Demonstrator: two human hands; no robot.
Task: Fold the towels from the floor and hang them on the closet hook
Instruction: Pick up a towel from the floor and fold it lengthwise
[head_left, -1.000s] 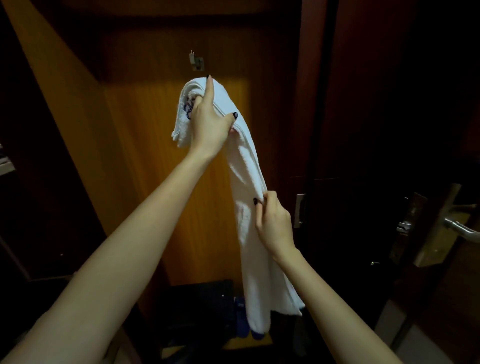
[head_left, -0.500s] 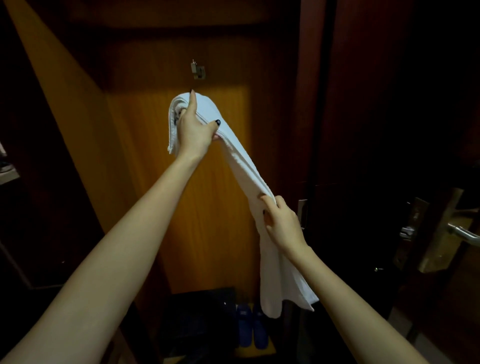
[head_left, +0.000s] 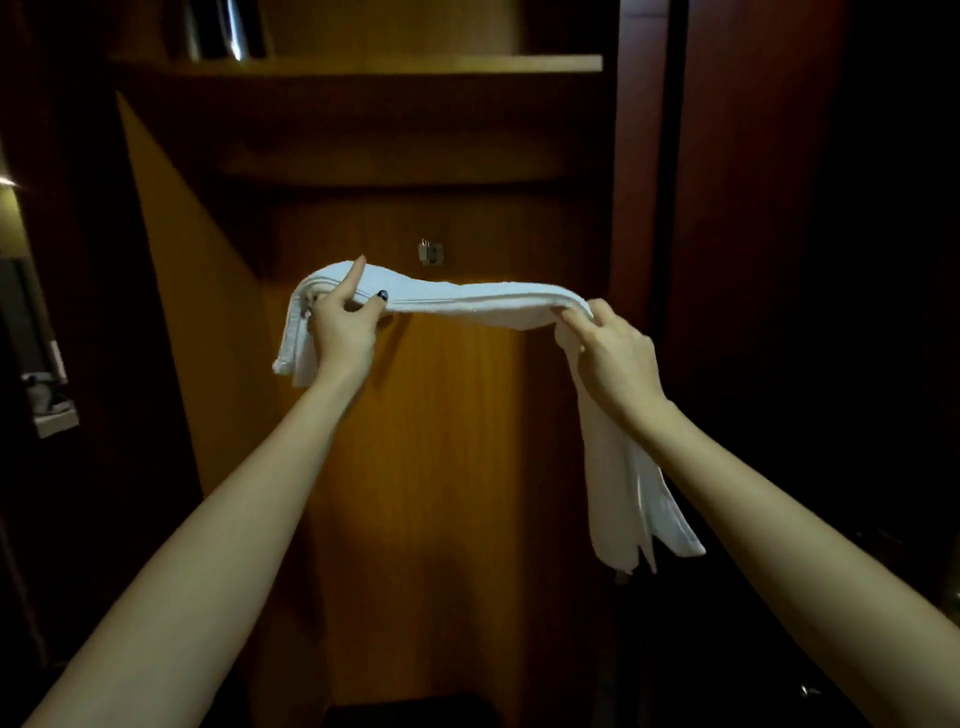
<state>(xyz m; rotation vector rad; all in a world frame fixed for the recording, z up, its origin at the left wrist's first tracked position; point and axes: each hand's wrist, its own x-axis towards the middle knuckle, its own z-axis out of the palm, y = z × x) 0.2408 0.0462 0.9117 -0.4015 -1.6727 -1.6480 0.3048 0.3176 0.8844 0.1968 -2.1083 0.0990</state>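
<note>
A folded white towel (head_left: 467, 301) stretches almost level between my two hands in front of the open closet. My left hand (head_left: 343, 332) grips its left end, index finger pointing up, and a short fold hangs down behind that hand. My right hand (head_left: 613, 353) pinches the towel further right, and the long free end droops below it. The small metal closet hook (head_left: 430, 252) sits on the wooden back panel just above the towel's middle, apart from it.
A wooden shelf (head_left: 415, 65) runs across the closet top with a shiny dark object on it. The dark closet door (head_left: 779, 260) stands at the right. A dim ledge (head_left: 52, 410) shows at the left edge.
My right hand rose and swung right, lifting the hanging towel from near-vertical to almost level. The camera tilted up, so the hook now sits lower in view and the shelf appeared.
</note>
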